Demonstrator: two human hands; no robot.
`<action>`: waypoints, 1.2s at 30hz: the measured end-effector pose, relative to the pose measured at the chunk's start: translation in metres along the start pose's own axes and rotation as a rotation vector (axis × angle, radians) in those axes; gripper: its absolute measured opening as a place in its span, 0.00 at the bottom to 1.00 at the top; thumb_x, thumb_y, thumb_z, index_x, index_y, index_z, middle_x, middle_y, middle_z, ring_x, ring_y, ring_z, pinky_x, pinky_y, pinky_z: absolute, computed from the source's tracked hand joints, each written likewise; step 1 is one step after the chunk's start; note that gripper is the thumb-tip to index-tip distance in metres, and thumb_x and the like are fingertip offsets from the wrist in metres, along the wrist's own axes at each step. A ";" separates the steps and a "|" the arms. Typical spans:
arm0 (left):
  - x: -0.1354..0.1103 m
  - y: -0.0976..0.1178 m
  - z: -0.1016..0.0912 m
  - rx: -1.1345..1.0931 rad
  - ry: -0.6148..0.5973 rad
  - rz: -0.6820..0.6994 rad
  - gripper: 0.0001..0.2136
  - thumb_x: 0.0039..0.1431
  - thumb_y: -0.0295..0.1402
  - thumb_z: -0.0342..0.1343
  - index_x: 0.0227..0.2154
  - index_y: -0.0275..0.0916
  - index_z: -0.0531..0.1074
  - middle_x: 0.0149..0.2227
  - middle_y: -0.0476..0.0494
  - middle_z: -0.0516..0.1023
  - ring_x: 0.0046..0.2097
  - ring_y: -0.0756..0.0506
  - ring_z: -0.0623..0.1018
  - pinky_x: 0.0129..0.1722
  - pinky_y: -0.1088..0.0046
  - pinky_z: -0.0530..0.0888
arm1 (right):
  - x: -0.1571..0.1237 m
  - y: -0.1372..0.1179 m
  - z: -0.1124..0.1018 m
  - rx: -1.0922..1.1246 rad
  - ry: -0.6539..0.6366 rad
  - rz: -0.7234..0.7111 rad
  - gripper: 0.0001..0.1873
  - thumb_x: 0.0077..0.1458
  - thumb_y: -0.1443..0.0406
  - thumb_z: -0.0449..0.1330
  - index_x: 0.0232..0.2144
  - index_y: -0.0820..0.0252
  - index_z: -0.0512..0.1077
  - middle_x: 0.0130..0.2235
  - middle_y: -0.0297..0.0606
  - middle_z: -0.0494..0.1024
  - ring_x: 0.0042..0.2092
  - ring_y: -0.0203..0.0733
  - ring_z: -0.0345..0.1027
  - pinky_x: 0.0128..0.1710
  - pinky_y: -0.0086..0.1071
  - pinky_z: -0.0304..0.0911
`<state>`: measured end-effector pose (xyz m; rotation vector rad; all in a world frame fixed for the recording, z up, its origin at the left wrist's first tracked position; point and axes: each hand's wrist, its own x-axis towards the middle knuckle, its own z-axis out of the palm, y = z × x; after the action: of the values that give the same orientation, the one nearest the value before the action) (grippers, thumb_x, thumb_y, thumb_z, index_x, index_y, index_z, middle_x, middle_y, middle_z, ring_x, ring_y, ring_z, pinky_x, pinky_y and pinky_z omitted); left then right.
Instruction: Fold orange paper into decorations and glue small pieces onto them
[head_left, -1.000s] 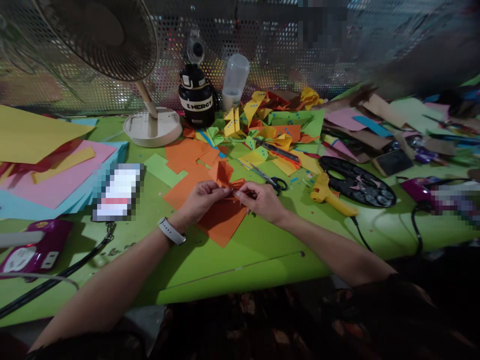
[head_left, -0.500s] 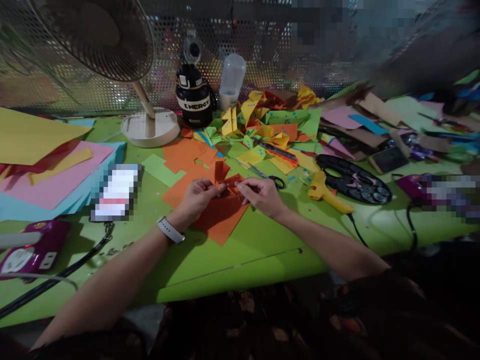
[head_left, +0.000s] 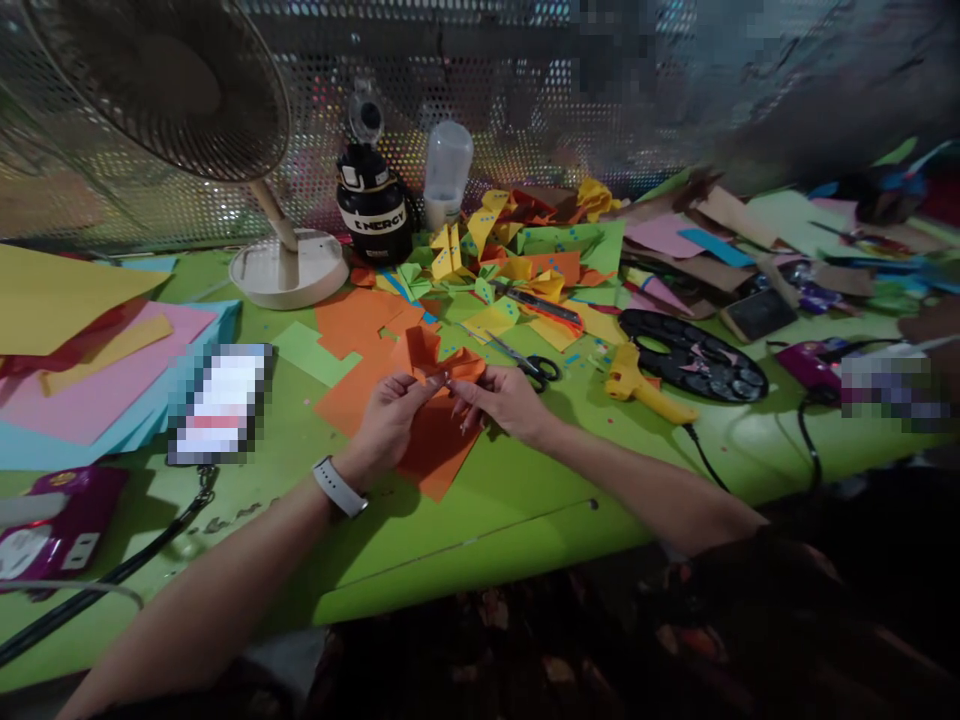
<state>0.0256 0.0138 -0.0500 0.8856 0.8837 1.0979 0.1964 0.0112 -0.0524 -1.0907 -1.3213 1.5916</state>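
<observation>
My left hand (head_left: 386, 415) pinches the lower left of a folded orange paper piece (head_left: 418, 352), whose flaps stand up above my fingers. On the other side, my right hand (head_left: 506, 402) grips the same piece between thumb and fingers. Both sets of fingertips nearly meet at its lower middle, and they hide part of the folds. Beneath the hands lies a flat orange sheet (head_left: 442, 460) on the green table (head_left: 480, 560). Just beyond my right hand is a pair of scissors (head_left: 541, 372) with black handles.
A yellow glue gun (head_left: 649, 390) and a black tray (head_left: 697, 355) lie to the right. Behind are a heap of coloured paper pieces (head_left: 540, 262), a black bottle (head_left: 375, 215) and a fan (head_left: 289, 268). A phone (head_left: 221, 403) and paper sheets (head_left: 97, 370) are at left.
The folded orange paper has been turned, and its flaps now spread more openly above my fingers. Both hands keep hold of it. The whole view has shifted slightly.
</observation>
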 end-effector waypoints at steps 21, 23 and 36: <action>0.001 0.000 0.000 -0.061 0.105 0.006 0.08 0.44 0.33 0.72 0.22 0.39 0.78 0.27 0.50 0.82 0.31 0.51 0.79 0.35 0.77 0.74 | 0.000 0.005 -0.010 0.203 -0.005 -0.002 0.32 0.58 0.42 0.53 0.25 0.64 0.76 0.25 0.43 0.81 0.23 0.38 0.76 0.22 0.28 0.68; 0.001 0.000 0.000 -0.006 0.108 0.000 0.08 0.45 0.34 0.72 0.21 0.39 0.78 0.25 0.50 0.81 0.29 0.52 0.77 0.31 0.78 0.73 | -0.001 0.003 -0.012 0.114 0.018 -0.073 0.31 0.58 0.42 0.54 0.24 0.64 0.75 0.23 0.41 0.80 0.22 0.36 0.74 0.20 0.26 0.64; 0.003 -0.005 -0.001 -0.115 0.062 0.003 0.06 0.45 0.32 0.71 0.25 0.39 0.79 0.29 0.47 0.83 0.34 0.49 0.81 0.42 0.73 0.76 | -0.001 0.000 -0.004 0.024 -0.022 -0.061 0.24 0.55 0.46 0.61 0.26 0.62 0.70 0.22 0.36 0.78 0.22 0.33 0.73 0.17 0.23 0.57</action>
<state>0.0273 0.0154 -0.0551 0.7618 0.8613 1.1726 0.2008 0.0115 -0.0525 -1.0116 -1.3339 1.5743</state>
